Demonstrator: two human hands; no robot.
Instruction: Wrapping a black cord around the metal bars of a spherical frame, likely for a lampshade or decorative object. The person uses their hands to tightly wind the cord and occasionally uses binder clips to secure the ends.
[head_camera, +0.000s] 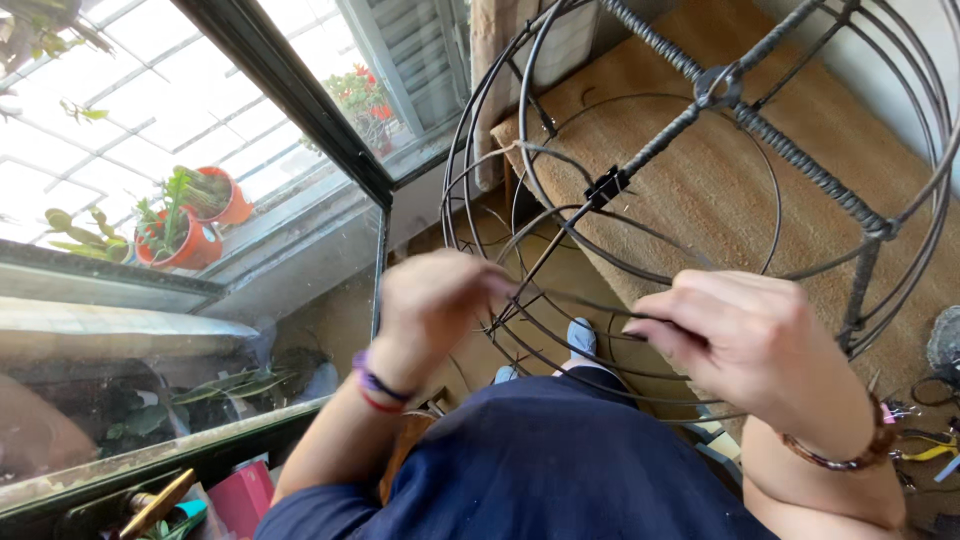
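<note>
Wire (585, 302) runs 9-to-3 btwn hands, in front of wire frame (700, 150). Left hand (432, 305) pinches its 9 o'clock end; right hand (745, 345) grips 3 o'clock end, equally near.

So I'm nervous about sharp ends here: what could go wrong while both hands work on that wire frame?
The thin wire pinched between the left hand and right hand could spring loose and prick bare fingers. The round wire frame might roll or tip toward the glass tank beside it.
</note>
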